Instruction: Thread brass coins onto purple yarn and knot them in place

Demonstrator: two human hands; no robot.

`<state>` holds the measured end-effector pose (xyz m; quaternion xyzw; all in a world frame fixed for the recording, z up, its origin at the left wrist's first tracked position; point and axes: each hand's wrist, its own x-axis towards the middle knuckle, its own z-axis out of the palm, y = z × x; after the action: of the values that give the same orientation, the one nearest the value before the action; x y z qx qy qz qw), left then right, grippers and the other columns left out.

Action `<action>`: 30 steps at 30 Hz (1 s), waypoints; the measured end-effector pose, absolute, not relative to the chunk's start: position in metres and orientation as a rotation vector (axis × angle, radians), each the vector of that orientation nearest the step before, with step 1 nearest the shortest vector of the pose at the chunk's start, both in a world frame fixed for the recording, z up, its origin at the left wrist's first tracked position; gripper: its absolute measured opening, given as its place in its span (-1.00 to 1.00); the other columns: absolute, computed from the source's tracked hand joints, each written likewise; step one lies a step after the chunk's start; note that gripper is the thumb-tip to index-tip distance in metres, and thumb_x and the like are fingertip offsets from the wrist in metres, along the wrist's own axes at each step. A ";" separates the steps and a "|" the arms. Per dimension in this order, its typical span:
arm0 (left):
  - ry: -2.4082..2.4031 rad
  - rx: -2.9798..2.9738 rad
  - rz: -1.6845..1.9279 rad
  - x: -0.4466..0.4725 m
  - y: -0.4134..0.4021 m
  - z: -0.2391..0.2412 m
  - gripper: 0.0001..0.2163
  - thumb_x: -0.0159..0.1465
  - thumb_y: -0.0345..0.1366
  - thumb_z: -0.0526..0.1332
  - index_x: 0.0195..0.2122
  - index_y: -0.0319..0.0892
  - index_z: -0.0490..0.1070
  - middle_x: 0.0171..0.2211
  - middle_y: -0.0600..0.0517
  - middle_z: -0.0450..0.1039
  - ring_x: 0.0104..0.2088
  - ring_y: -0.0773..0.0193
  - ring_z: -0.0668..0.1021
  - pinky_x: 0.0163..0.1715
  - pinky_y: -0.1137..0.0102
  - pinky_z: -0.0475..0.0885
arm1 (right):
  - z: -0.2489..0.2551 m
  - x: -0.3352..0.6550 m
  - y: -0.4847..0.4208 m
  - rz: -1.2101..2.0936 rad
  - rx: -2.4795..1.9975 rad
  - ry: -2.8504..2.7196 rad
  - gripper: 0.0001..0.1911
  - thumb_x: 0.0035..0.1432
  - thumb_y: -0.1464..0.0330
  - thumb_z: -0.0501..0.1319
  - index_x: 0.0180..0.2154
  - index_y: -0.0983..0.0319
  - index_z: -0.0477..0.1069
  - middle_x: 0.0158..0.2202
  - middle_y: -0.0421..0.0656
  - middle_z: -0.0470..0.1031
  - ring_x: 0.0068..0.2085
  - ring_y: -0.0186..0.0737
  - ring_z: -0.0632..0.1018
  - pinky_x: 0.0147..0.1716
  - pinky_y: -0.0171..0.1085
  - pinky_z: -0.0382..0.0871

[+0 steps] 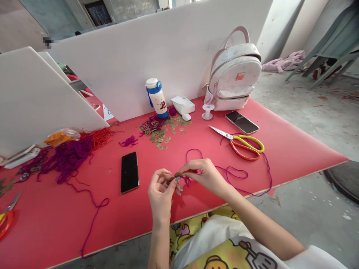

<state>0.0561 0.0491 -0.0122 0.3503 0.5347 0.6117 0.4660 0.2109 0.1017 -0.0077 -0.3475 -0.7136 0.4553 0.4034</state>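
Note:
Above the table's front edge, my left hand (pixel 162 186) pinches small brass-coloured coins (pixel 169 181) between thumb and fingers. My right hand (pixel 200 170) meets it from the right, its thumb and fingertips closed on a coin and the purple cord (pixel 187 181). From my hands the cord loops over the red tabletop to the right, passing by the scissors (pixel 244 145) with one yellow and one red handle. Beyond my hands lies a pile of similar coins (pixel 159 136), some with purple cord on them. My fingers partly hide the coins I hold.
A black phone (pixel 129 172) lies left of my hands, another phone (pixel 242 122) at the right. Behind stand a water bottle (pixel 157 98), tissue pack (pixel 183 105), white spool (pixel 208 111) and backpack (pixel 234 76). Purple yarn (pixel 68 153) and second scissors (pixel 7 220) lie left. White partitions (pixel 140 56) border the table.

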 end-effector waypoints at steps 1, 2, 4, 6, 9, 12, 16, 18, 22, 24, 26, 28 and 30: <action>1.311 0.854 1.502 0.056 0.049 -0.012 -0.66 0.00 -0.28 0.44 -0.29 -0.16 0.31 -0.53 0.15 0.40 -0.65 0.38 0.48 -0.69 0.53 0.38 | -0.007 0.211 0.102 1.118 -0.870 -1.827 -0.85 0.19 0.43 0.19 -0.31 0.20 0.56 -0.38 -0.15 0.59 -0.41 -0.29 0.56 -0.38 -0.36 0.43; 1.307 0.849 1.503 0.056 0.049 -0.012 -0.66 0.00 -0.28 0.44 -0.29 -0.16 0.31 -0.53 0.15 0.40 -0.65 0.38 0.48 -0.69 0.53 0.38 | -0.007 0.211 0.102 1.090 -0.861 -1.851 -0.84 0.20 0.43 0.19 -0.30 0.19 0.56 -0.37 -0.15 0.59 -0.39 -0.29 0.57 -0.37 -0.36 0.43; 1.299 0.841 1.511 0.056 0.050 -0.011 -0.67 0.00 -0.29 0.44 -0.29 -0.16 0.31 -0.53 0.16 0.39 -0.65 0.39 0.48 -0.69 0.52 0.38 | -0.007 0.212 0.102 1.047 -0.842 -1.895 -0.83 0.22 0.44 0.18 -0.29 0.19 0.56 -0.35 -0.15 0.59 -0.37 -0.29 0.57 -0.36 -0.36 0.42; 1.295 0.832 1.517 0.056 0.050 -0.010 -0.66 0.00 -0.29 0.44 -0.29 -0.16 0.31 -0.52 0.16 0.39 -0.66 0.40 0.47 -0.69 0.52 0.38 | -0.007 0.212 0.103 1.022 -0.827 -1.921 -0.82 0.23 0.43 0.16 -0.28 0.18 0.56 -0.35 -0.15 0.58 -0.37 -0.29 0.57 -0.37 -0.37 0.42; 1.299 0.822 1.514 0.055 0.049 -0.010 -0.65 -0.01 -0.29 0.45 -0.29 -0.16 0.31 -0.52 0.17 0.39 -0.66 0.41 0.47 -0.69 0.53 0.37 | -0.006 0.212 0.103 1.025 -0.824 -1.903 -0.82 0.24 0.42 0.16 -0.29 0.18 0.56 -0.37 -0.15 0.58 -0.39 -0.29 0.57 -0.37 -0.36 0.42; 1.295 0.816 1.513 0.055 0.050 -0.011 -0.64 -0.02 -0.28 0.45 -0.29 -0.16 0.31 -0.52 0.17 0.38 -0.66 0.41 0.47 -0.70 0.53 0.37 | -0.004 0.211 0.102 1.062 -0.829 -1.862 -0.84 0.22 0.42 0.18 -0.30 0.18 0.56 -0.38 -0.15 0.58 -0.41 -0.29 0.57 -0.37 -0.36 0.43; 1.276 0.814 1.517 0.055 0.050 -0.012 -0.65 -0.01 -0.29 0.44 -0.29 -0.15 0.30 -0.52 0.18 0.38 -0.66 0.41 0.47 -0.69 0.52 0.37 | -0.005 0.210 0.100 1.068 -0.816 -1.851 -0.85 0.21 0.44 0.20 -0.29 0.17 0.56 -0.35 -0.15 0.57 -0.35 -0.27 0.57 -0.33 -0.35 0.43; 1.279 0.808 1.515 0.055 0.050 -0.012 -0.65 -0.01 -0.29 0.44 -0.29 -0.15 0.30 -0.51 0.18 0.37 -0.66 0.41 0.47 -0.69 0.52 0.37 | -0.006 0.210 0.099 1.054 -0.810 -1.859 -0.85 0.21 0.44 0.19 -0.29 0.17 0.55 -0.32 -0.14 0.58 -0.32 -0.27 0.58 -0.30 -0.34 0.44; 1.277 0.796 1.506 0.055 0.050 -0.011 -0.64 -0.01 -0.28 0.45 -0.29 -0.15 0.30 -0.51 0.18 0.36 -0.66 0.42 0.47 -0.69 0.53 0.36 | -0.008 0.211 0.100 0.991 -0.809 -1.894 -0.81 0.24 0.43 0.15 -0.28 0.17 0.55 -0.29 -0.12 0.58 -0.30 -0.25 0.59 -0.27 -0.33 0.45; 1.270 0.794 1.505 0.055 0.050 -0.011 -0.64 -0.01 -0.28 0.44 -0.28 -0.15 0.30 -0.51 0.19 0.36 -0.66 0.42 0.46 -0.70 0.53 0.36 | -0.008 0.211 0.100 0.988 -0.800 -1.891 -0.81 0.25 0.43 0.15 -0.28 0.16 0.56 -0.30 -0.12 0.58 -0.30 -0.25 0.59 -0.27 -0.32 0.45; 1.264 0.795 1.507 0.055 0.050 -0.012 -0.65 -0.01 -0.29 0.44 -0.28 -0.15 0.30 -0.51 0.19 0.35 -0.66 0.43 0.46 -0.70 0.53 0.36 | -0.008 0.211 0.100 0.984 -0.794 -1.884 -0.80 0.25 0.43 0.15 -0.27 0.15 0.56 -0.30 -0.13 0.58 -0.30 -0.25 0.59 -0.28 -0.32 0.45; 1.256 0.798 1.509 0.054 0.049 -0.012 -0.66 0.00 -0.30 0.44 -0.28 -0.15 0.30 -0.50 0.19 0.35 -0.66 0.43 0.46 -0.70 0.53 0.36 | -0.008 0.211 0.100 0.956 -0.799 -1.901 -0.80 0.26 0.42 0.14 -0.26 0.15 0.56 -0.29 -0.12 0.58 -0.29 -0.25 0.59 -0.29 -0.33 0.45; 1.247 0.798 1.507 0.054 0.049 -0.012 -0.67 0.02 -0.30 0.43 -0.28 -0.15 0.30 -0.49 0.19 0.35 -0.66 0.43 0.46 -0.71 0.53 0.36 | -0.009 0.211 0.100 0.910 -0.816 -1.935 -0.79 0.27 0.42 0.13 -0.25 0.15 0.56 -0.27 -0.12 0.59 -0.27 -0.25 0.59 -0.29 -0.35 0.44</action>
<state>0.0542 0.0490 -0.0119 0.3289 0.5138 0.6211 0.4921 0.2110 0.1000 -0.0087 -0.3246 -0.7697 0.3619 0.4138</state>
